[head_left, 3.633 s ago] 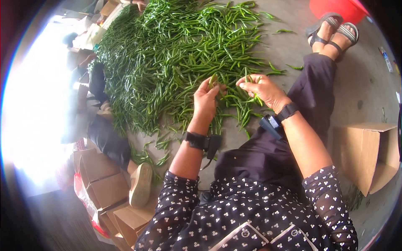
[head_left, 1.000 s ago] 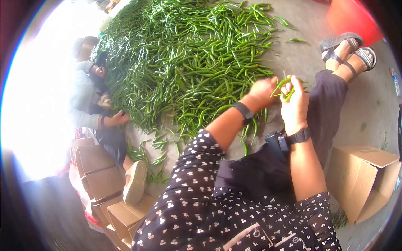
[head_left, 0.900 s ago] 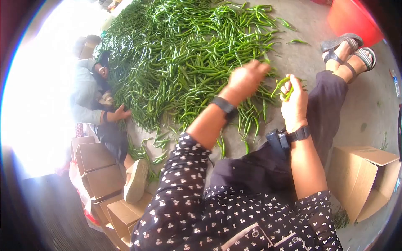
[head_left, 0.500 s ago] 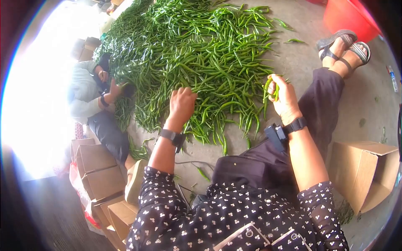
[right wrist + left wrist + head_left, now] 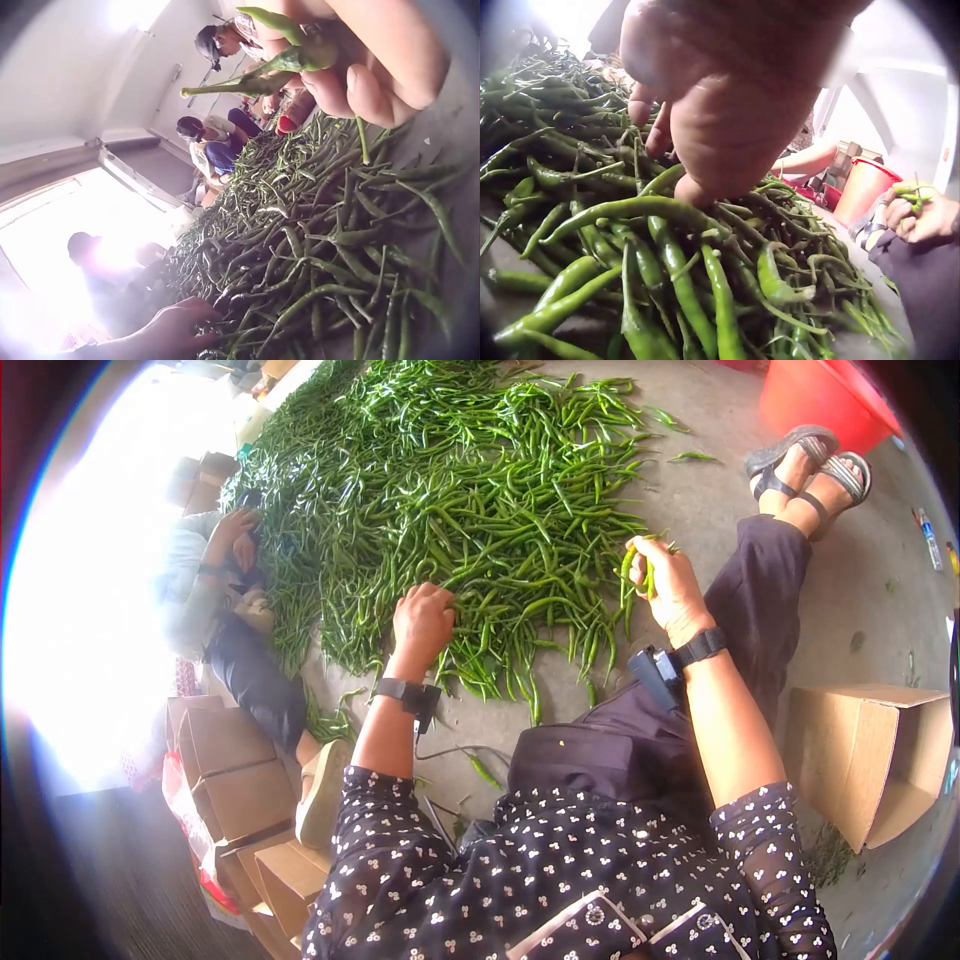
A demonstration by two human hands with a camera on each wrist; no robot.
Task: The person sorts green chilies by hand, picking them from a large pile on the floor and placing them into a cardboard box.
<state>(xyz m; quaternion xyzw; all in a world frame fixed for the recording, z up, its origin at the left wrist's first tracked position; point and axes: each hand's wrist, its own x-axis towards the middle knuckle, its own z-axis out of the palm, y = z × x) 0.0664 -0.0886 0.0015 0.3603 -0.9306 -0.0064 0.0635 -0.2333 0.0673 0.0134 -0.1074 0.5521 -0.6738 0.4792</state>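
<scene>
A wide heap of green chili peppers point(image 5: 470, 510) covers the floor ahead. My left hand point(image 5: 422, 624) reaches down to its near edge, palm down. In the left wrist view the thumb point(image 5: 694, 187) touches the peppers, and the fingers point(image 5: 658, 133) dip among the stems, spaced apart from the thumb. Off to the right, my right hand point(image 5: 672, 588) is raised beside the heap with its fingers curled round a few green chili peppers point(image 5: 629, 575). Their stems and tips stick out past the fingers in the right wrist view, where the held chili peppers point(image 5: 289, 64) show close up.
An open cardboard box point(image 5: 850, 750) stands at the right, a red tub point(image 5: 825, 405) at the far right. Another person's hand point(image 5: 240, 535) is at the heap's left side, near more cardboard boxes point(image 5: 235, 770). Loose peppers point(image 5: 484, 770) lie on the floor.
My left hand has swung from beside the right hand leftward and down to the heap's near edge. The right hand keeps its peppers, shifting slightly left. The other person's hand has drawn back.
</scene>
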